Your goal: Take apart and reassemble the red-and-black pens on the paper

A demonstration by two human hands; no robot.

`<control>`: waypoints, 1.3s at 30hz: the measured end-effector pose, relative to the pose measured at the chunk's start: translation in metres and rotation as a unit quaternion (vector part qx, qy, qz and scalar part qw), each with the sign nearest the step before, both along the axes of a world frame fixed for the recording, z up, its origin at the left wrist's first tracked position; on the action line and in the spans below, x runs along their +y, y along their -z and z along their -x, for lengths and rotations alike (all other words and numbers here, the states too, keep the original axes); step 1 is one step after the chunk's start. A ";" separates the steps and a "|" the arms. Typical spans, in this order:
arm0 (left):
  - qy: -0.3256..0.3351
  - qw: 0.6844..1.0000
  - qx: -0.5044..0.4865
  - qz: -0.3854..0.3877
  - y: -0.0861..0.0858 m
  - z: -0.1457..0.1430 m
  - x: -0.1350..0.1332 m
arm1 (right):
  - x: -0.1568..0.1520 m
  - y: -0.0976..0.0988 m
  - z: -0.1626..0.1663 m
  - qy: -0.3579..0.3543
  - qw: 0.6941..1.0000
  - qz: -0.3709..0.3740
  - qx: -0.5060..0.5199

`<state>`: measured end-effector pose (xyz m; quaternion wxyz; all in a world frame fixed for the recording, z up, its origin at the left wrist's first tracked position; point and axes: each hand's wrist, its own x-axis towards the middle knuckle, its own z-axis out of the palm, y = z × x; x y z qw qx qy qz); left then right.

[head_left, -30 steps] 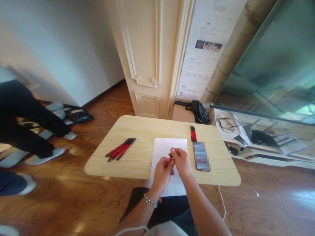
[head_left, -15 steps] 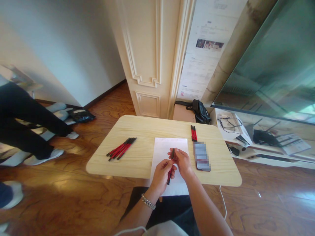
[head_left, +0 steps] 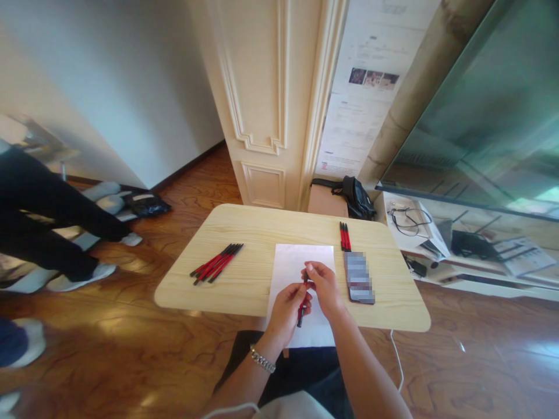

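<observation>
Over a white sheet of paper [head_left: 283,265], a red and black pen [head_left: 300,314] is held between both hands, tilted with its lower black end towards me. My left hand [head_left: 288,305] wraps its fingers round the red barrel. Higher up, my right hand [head_left: 324,286] pinches the black upper end, which its fingers largely hide. A bundle of several similar pens [head_left: 217,263] lies to the left on the table. At the back right, a few more pens [head_left: 345,236] lie side by side, just beyond a phone [head_left: 360,278].
The pale wooden table [head_left: 253,224] has rounded corners. Beyond it stand a panelled door frame [head_left: 262,180] and a black bag [head_left: 356,195] on a box. A white cable [head_left: 396,361] hangs at the right edge. At the left, a person's legs [head_left: 56,221] are visible.
The fingers of my right hand have closed further over the pen's black upper end, which showed more before. The left hand keeps its hold.
</observation>
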<state>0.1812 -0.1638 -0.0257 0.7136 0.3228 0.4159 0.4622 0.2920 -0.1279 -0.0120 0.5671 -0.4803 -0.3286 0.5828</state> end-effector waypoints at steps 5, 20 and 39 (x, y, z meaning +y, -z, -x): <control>0.013 1.000 -0.007 0.000 0.001 0.001 -0.001 | -0.002 0.001 0.000 -0.021 0.999 -0.001 0.024; 0.003 1.000 -0.009 0.000 0.001 0.000 -0.001 | -0.003 0.002 -0.003 -0.042 0.999 0.013 0.014; -0.009 1.000 0.006 -0.005 -0.001 0.001 -0.003 | -0.002 0.004 -0.007 -0.047 0.998 0.004 -0.050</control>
